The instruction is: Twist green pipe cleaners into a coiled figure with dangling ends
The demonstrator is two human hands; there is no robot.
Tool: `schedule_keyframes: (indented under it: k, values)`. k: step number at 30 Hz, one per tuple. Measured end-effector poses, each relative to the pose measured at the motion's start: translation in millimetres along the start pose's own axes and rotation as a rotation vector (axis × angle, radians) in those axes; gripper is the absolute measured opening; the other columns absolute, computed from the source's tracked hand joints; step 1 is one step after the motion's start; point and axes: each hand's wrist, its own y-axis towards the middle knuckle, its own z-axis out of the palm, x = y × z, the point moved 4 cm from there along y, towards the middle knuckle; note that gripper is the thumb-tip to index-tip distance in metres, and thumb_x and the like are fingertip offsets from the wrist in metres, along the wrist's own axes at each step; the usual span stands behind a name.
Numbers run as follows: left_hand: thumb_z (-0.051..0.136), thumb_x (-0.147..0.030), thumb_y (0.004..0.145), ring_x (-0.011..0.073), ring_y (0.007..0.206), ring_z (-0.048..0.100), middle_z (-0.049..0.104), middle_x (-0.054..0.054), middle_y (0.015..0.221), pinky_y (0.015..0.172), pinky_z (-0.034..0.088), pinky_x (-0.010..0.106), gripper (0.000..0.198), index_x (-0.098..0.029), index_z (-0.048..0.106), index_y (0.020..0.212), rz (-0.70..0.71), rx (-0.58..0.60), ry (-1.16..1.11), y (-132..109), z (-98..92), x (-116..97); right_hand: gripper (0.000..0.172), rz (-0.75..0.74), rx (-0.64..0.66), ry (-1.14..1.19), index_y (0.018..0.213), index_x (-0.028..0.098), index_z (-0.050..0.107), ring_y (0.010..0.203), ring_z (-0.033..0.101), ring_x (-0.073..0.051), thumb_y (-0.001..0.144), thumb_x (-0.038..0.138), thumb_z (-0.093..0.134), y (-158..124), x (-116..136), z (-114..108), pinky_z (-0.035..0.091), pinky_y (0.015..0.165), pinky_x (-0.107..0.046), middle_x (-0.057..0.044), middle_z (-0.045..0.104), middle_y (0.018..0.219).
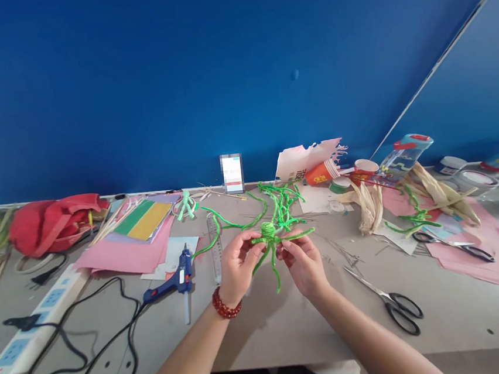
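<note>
Between my two hands is a small green pipe-cleaner figure (268,230) with a round wound head and thin limbs, two of them dangling downward. My left hand (238,263) pinches its left arm between thumb and fingers; a red bead bracelet circles that wrist. With thumb and fingertips, my right hand (301,259) grips the right arm, whose free end sticks out past the fingers. Just behind the figure lies a tangled heap of green pipe cleaners (283,202). A clear ruler (216,249) rests on the table beside my left hand.
A blue glue gun (182,277) with a black cord and a white power strip (37,319) occupy the left. Black-handled scissors (390,301) lie open at right, a second pair (458,243) beyond them. Paper cups (321,173), coloured paper (119,255) and a phone (232,174) stand or lie farther back.
</note>
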Motion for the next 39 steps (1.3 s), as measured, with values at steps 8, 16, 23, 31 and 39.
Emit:
schedule_keyframes:
  k: [8,16,23,31,39]
  values:
    - [0.066,-0.021,0.089,0.0166,0.079,0.07,0.073,0.005,0.087,0.071,0.056,0.025,0.005,-0.019,0.068,0.093,0.205,0.065,0.178,-1.1,2.9,-11.6,0.028,0.059,0.076,-0.049,0.084,0.023,0.066,0.062,0.058,-0.012,0.068,0.031,0.088,-1.4,-6.8,2.5,0.047,0.059,-0.026,0.003,0.065,0.073]
    - [0.064,-0.018,0.09,0.0191,0.086,0.067,0.071,0.007,0.09,0.076,0.055,0.03,0.006,-0.019,0.069,0.092,0.203,0.114,0.113,0.5,1.8,-7.4,0.024,0.013,0.103,-0.078,0.076,0.021,0.065,0.058,0.057,-0.01,0.071,0.032,0.086,-0.5,-11.8,-0.4,0.044,0.056,-0.023,0.003,0.063,0.07]
    - [0.063,-0.019,0.091,0.017,0.084,0.064,0.068,0.005,0.089,0.076,0.053,0.027,0.006,-0.02,0.069,0.092,0.132,0.134,0.002,-1.9,4.0,-5.8,0.029,0.058,0.082,-0.005,0.07,0.02,0.062,0.056,0.056,-0.01,0.066,0.032,0.088,-3.9,-13.3,5.4,0.044,0.056,-0.022,0.004,0.062,0.064]
    - [0.072,-0.035,0.085,0.0212,0.1,0.061,0.065,0.008,0.108,0.087,0.051,0.031,0.04,-0.022,0.063,0.121,-0.151,0.283,-0.356,1.0,2.6,-1.7,0.034,0.132,0.081,-0.013,0.074,0.021,0.062,0.055,0.057,-0.011,0.06,0.034,0.091,-3.1,-13.0,6.0,0.047,0.055,-0.025,0.003,0.064,0.067]
    - [0.076,-0.028,0.08,0.0172,0.088,0.065,0.072,0.006,0.105,0.076,0.054,0.026,0.026,-0.023,0.077,0.106,-0.244,0.26,-0.241,9.8,-7.3,-11.0,0.035,0.168,0.196,-0.123,0.074,0.021,0.062,0.054,0.056,-0.011,0.063,0.039,0.089,-2.6,-18.2,4.8,0.044,0.053,-0.024,0.004,0.059,0.063]
